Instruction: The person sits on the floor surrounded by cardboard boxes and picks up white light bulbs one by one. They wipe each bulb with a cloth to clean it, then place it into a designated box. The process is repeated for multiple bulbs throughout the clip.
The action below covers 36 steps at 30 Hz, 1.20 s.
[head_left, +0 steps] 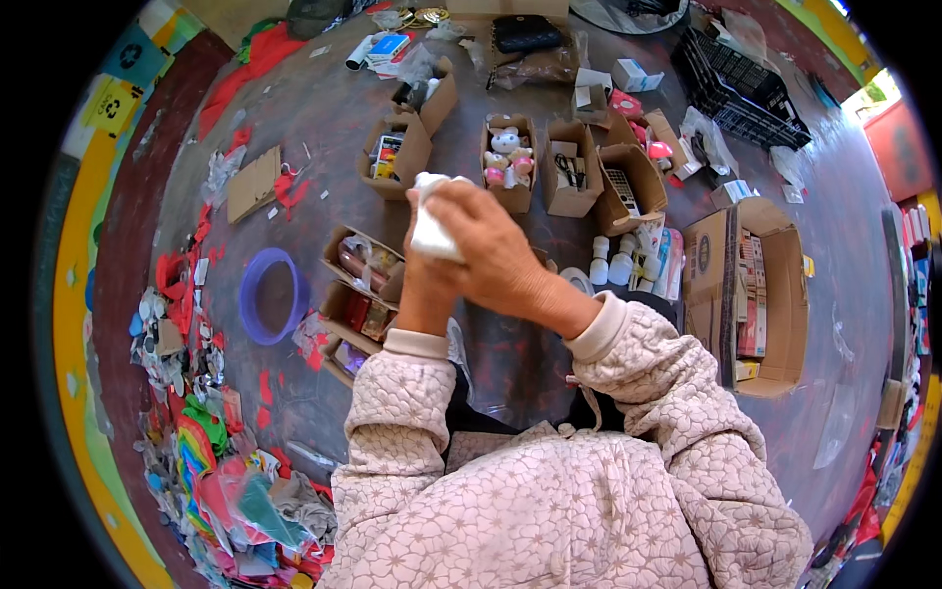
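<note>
In front of my chest both hands are raised together around a small white thing (432,224), whose kind I cannot make out. My right hand (488,239) lies over it with bent fingers pressed against its side. My left hand (429,280) grips it from below and behind, most of its fingers hidden by the right hand and the white thing. Just beyond the hands stand a carton with a book-like packet (395,162) and a carton of plush toys (507,162). White bottles (620,263) stand together to the right of my right wrist.
Left are small cartons (363,260), a purple plastic ring or basin (275,296) and a heap of coloured scraps (231,471). A large carton (708,294) stands right, a black crate (736,88) far right. A flattened cardboard piece (254,185) lies on the floor.
</note>
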Each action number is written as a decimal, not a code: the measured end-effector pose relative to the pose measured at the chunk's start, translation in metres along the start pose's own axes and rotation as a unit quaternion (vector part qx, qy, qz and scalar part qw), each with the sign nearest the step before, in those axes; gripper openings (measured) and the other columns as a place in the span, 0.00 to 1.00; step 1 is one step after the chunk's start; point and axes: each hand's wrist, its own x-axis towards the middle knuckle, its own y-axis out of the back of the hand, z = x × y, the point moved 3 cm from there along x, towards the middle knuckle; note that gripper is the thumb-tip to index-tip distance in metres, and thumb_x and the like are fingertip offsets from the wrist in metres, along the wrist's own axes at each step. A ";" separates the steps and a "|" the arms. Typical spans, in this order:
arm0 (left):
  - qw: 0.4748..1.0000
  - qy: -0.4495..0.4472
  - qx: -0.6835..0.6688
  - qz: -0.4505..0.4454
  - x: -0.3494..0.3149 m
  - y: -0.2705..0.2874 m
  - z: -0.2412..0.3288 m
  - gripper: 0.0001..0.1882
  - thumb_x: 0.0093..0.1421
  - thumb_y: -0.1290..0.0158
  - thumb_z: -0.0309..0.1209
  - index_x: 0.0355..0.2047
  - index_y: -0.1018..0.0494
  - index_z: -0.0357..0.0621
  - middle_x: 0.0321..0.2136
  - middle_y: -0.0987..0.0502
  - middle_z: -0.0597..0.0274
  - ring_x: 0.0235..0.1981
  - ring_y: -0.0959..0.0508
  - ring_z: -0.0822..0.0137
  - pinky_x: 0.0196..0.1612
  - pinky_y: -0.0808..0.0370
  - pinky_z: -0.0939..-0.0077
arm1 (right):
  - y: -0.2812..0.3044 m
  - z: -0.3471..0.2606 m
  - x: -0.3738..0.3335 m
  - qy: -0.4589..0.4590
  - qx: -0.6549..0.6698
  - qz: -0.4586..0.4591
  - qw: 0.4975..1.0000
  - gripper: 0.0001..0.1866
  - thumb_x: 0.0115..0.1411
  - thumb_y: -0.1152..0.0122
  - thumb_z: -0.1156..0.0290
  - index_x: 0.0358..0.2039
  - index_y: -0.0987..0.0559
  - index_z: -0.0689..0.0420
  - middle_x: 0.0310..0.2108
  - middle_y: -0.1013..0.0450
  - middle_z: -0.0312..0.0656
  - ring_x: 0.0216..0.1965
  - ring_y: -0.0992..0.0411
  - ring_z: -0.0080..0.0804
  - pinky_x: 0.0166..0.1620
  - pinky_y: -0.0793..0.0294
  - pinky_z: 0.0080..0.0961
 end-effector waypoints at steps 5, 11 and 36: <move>0.988 -0.058 0.037 0.139 0.005 0.019 0.031 0.28 0.62 0.67 0.55 0.42 0.37 0.40 0.27 0.30 0.59 0.29 0.29 0.63 0.38 0.27 0.68 | 0.007 -0.017 -0.026 0.080 0.036 -0.167 0.982 0.16 0.42 0.38 0.77 0.35 0.26 0.60 0.36 0.30 0.44 0.43 0.31 0.41 0.47 0.32 0.34; 0.993 -0.042 -0.078 0.080 -0.001 -0.001 0.034 0.27 0.64 0.70 0.53 0.41 0.37 0.41 0.26 0.32 0.61 0.28 0.30 0.67 0.38 0.28 0.70 | 0.036 0.050 -0.020 -0.447 0.475 0.084 0.753 0.12 0.59 0.48 0.65 0.31 0.26 0.64 0.25 0.28 0.37 0.24 0.28 0.23 0.28 0.29 0.22; 0.995 -0.054 0.006 0.085 0.007 0.009 0.028 0.22 0.65 0.67 0.48 0.49 0.38 0.44 0.30 0.27 0.57 0.32 0.26 0.64 0.41 0.27 0.64 | 0.007 -0.012 -0.023 0.038 -0.074 0.061 0.995 0.24 0.43 0.39 0.76 0.44 0.31 0.63 0.40 0.33 0.53 0.38 0.31 0.49 0.39 0.28 0.34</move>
